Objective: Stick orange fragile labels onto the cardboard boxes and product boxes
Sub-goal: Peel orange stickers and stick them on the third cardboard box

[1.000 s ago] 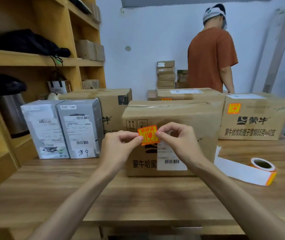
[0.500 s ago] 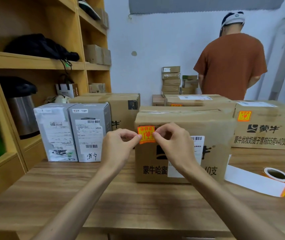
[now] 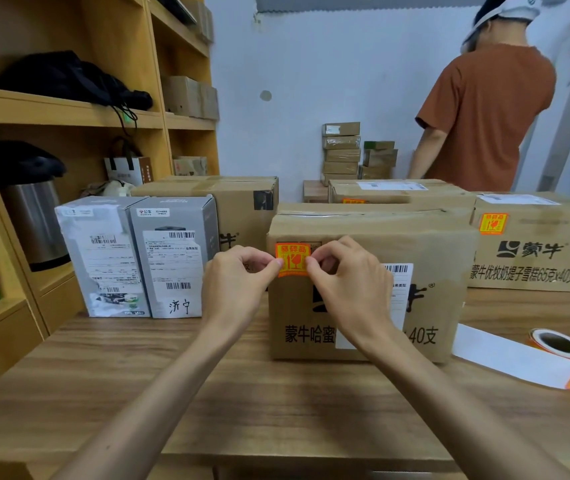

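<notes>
Pinching one orange fragile label (image 3: 292,259) by its side edges, we hold it with our left hand (image 3: 238,282) and right hand (image 3: 345,285), thumb and forefinger of each closed on it, against the upper left corner of the near cardboard box (image 3: 449,258); whether it is already stuck down we cannot tell. We count four large cardboard boxes on the table (image 3: 276,393): the near one, the right box (image 3: 536,265), the rear box (image 3: 397,194) and the left rear box (image 3: 235,195). Two grey product boxes stand upright side by side, the left grey box (image 3: 103,254) and the right grey box (image 3: 176,261). We see three orange labels in all: ours, a second label (image 3: 492,223) on the right box, and a third label (image 3: 354,201) on the rear box, cut off by the near box's top edge. One label roll (image 3: 558,346) lies at the right, white backing trailing. Our right hand hides part of the near box's print. One other person (image 3: 484,116) stands at the back, head cut off by the frame
</notes>
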`<state>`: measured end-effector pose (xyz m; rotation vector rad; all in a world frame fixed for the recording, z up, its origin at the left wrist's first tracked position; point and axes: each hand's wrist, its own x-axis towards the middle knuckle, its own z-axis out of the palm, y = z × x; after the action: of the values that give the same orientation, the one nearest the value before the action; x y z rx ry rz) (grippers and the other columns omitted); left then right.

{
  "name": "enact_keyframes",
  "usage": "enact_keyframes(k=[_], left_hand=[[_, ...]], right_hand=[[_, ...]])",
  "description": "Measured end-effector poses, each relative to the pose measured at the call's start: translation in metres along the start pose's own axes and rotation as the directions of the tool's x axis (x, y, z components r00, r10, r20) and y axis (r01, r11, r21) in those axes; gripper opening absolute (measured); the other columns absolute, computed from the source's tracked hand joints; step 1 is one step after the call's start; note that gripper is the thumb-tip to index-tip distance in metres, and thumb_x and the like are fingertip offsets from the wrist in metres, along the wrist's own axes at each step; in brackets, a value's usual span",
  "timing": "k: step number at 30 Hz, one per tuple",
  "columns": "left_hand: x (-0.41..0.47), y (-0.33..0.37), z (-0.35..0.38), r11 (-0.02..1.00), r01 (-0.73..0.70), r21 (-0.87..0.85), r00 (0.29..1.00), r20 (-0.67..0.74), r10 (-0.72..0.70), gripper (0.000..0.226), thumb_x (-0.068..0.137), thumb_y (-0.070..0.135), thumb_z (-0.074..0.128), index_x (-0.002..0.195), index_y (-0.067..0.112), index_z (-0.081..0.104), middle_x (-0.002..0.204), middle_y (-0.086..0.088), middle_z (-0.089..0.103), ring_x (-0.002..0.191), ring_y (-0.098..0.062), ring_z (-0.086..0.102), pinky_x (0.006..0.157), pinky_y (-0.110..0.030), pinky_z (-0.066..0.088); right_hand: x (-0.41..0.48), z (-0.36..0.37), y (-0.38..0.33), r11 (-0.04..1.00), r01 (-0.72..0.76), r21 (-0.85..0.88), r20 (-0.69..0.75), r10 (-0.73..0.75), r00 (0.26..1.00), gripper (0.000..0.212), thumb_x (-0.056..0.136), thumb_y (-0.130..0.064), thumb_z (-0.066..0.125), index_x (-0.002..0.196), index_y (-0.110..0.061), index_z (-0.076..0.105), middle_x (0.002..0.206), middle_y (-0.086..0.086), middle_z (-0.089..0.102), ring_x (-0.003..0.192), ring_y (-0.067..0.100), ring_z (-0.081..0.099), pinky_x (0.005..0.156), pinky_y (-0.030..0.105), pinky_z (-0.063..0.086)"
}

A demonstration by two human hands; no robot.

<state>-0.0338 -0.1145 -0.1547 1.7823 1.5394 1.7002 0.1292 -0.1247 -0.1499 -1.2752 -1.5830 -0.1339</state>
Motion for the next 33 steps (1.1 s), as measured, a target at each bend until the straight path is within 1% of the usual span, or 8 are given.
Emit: enact_keyframes(k=[3,12,15,17,19,22,27,33], left_hand=[[0.001,0.001,0.001,0.998,-0.035,0.050,0.999,-0.013,0.036,0.013,0.083,0.036,0.081,0.074,0.028,0.078,0.076,0.011,0.071,0.079,-0.009,0.066,0.073,-0.039,0.054],[0.003,0.000,0.003,0.956,-0.176,0.235,0.979,-0.062,0.195,0.019,0.083,0.037,0.080,0.076,0.025,0.067,0.077,0.008,0.061,0.075,-0.013,0.061,0.066,-0.036,0.048],[0.005,0.000,-0.001,0.941,-0.235,0.243,0.966,-0.051,0.254,0.033,0.083,0.037,0.081,0.098,0.026,0.053,0.077,0.008,0.055,0.070,-0.007,0.056,0.059,-0.033,0.044],[0.009,-0.001,-0.005,0.931,-0.280,0.234,0.959,0.016,0.284,0.053,0.084,0.038,0.079,0.127,0.034,0.048,0.082,0.009,0.054,0.071,-0.004,0.055,0.059,-0.031,0.045],[0.014,-0.001,-0.007,0.932,-0.297,0.209,0.955,0.085,0.286,0.062,0.086,0.041,0.078,0.140,0.042,0.046,0.086,0.009,0.053,0.074,-0.004,0.054,0.061,-0.028,0.044],[0.021,-0.001,-0.007,0.932,-0.313,0.182,0.948,0.118,0.296,0.043,0.086,0.047,0.075,0.126,0.039,0.062,0.086,0.009,0.052,0.079,-0.001,0.053,0.065,-0.030,0.042],[0.030,-0.008,-0.005,0.958,-0.275,0.076,0.951,0.170,0.259,0.028,0.085,0.050,0.076,0.105,0.033,0.064,0.078,0.009,0.053,0.070,-0.005,0.051,0.065,-0.035,0.045],[0.037,-0.010,-0.012,0.961,-0.247,-0.127,0.926,0.262,0.272,0.016,0.091,0.039,0.073,0.097,0.025,0.067,0.072,0.003,0.051,0.068,-0.007,0.044,0.063,-0.027,0.037]], right_hand=[[0.000,0.002,0.000,0.999,0.010,-0.046,-0.003,-0.010,1.000,0.016,0.090,-0.036,0.068,0.078,-0.026,0.070,0.078,-0.013,0.056,0.064,0.006,0.053,0.051,0.025,0.032],[0.004,0.006,0.004,0.983,0.114,-0.144,-0.062,-0.124,0.990,0.018,0.088,-0.031,0.071,0.077,-0.022,0.060,0.076,-0.012,0.052,0.061,0.010,0.047,0.048,0.020,0.025],[0.010,0.006,0.007,0.945,0.201,-0.257,-0.113,-0.236,0.965,0.029,0.081,-0.029,0.078,0.084,-0.015,0.052,0.084,0.000,0.054,0.071,0.019,0.048,0.051,0.028,0.032],[0.014,0.005,0.011,0.898,0.252,-0.362,-0.114,-0.311,0.944,0.037,0.078,-0.032,0.080,0.096,-0.009,0.056,0.098,0.011,0.057,0.082,0.027,0.053,0.065,0.037,0.042],[0.020,0.005,0.016,0.858,0.284,-0.428,-0.073,-0.347,0.935,0.050,0.078,-0.041,0.078,0.110,-0.008,0.060,0.115,0.017,0.059,0.100,0.034,0.057,0.083,0.045,0.045],[0.028,0.005,0.020,0.879,0.305,-0.366,-0.007,-0.330,0.944,0.057,0.084,-0.058,0.063,0.118,-0.013,0.062,0.124,0.014,0.060,0.115,0.032,0.056,0.099,0.048,0.041],[0.033,0.006,0.022,0.912,0.308,-0.271,0.021,-0.315,0.949,0.046,0.089,-0.063,0.048,0.094,-0.018,0.058,0.095,0.000,0.061,0.092,0.024,0.053,0.086,0.038,0.038],[0.034,0.003,0.025,0.928,0.322,-0.187,0.080,-0.313,0.946,0.038,0.091,-0.058,0.049,0.093,-0.021,0.056,0.099,-0.003,0.058,0.095,0.020,0.049,0.082,0.040,0.040]])
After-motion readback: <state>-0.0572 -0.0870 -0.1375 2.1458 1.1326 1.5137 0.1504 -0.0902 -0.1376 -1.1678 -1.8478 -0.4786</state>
